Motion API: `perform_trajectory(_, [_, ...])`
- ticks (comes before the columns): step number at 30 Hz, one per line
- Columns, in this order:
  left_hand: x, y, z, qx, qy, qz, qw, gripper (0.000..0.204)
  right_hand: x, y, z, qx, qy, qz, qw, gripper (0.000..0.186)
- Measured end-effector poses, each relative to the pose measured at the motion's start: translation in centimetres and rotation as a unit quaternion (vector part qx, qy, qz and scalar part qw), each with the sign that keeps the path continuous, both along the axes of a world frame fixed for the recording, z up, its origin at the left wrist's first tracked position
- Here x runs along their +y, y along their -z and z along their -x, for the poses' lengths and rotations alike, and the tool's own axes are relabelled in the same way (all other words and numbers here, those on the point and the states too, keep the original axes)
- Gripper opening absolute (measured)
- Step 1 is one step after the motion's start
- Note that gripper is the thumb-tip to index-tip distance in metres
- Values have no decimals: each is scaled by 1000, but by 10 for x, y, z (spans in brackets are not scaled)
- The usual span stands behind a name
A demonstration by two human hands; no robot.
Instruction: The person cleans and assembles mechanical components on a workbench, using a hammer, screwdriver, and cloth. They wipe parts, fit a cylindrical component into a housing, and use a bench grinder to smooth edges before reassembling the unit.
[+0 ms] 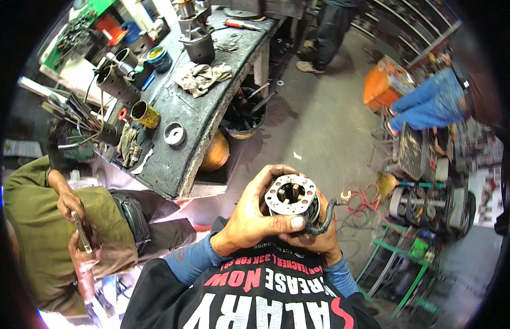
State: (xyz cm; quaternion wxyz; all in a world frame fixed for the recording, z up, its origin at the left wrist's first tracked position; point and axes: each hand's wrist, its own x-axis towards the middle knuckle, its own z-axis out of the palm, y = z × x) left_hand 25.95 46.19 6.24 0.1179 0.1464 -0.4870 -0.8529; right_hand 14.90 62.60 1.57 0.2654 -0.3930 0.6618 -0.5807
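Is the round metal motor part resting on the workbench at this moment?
No, the round metal motor part is held up between the left hand and right hand, away from the workbench.

The motor part (291, 198) is dull grey metal with a smooth, flat face, and its cable (324, 218) looks like matt black rubber. The bench (200, 112) top is rough, dirty grey, and the rag (202, 77) on it is crumpled cloth. The can (145, 114) is shiny yellow metal.

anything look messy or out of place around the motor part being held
A crumpled rag lies bunched on the workbench among loose parts, and red wires trail tangled on the floor. The motor part, held in both hands, looks intact.
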Motion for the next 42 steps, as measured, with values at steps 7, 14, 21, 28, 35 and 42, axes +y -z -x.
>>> perform_trajectory(7, [-29,-17,84,-34,-147,-76,986,102,-66,-21,130,-186,-173,-34,966,99])
perform_trajectory(14, [-80,-4,117,3,-216,-57,975,133,-157,-18,194,-199,-291,-65,933,103])
perform_trajectory(21, [-149,22,133,14,-199,-42,979,122,-243,-27,226,-166,-347,-91,919,95])
perform_trajectory(28, [-220,32,155,-29,-245,-10,969,113,-324,-14,240,-181,-371,-110,904,93])
perform_trajectory(35, [-257,57,178,23,-420,-144,896,101,-422,30,371,-87,-483,-225,842,69])
perform_trajectory(42, [-287,59,218,-89,-577,-26,812,103,-604,123,484,219,-112,-159,956,18])
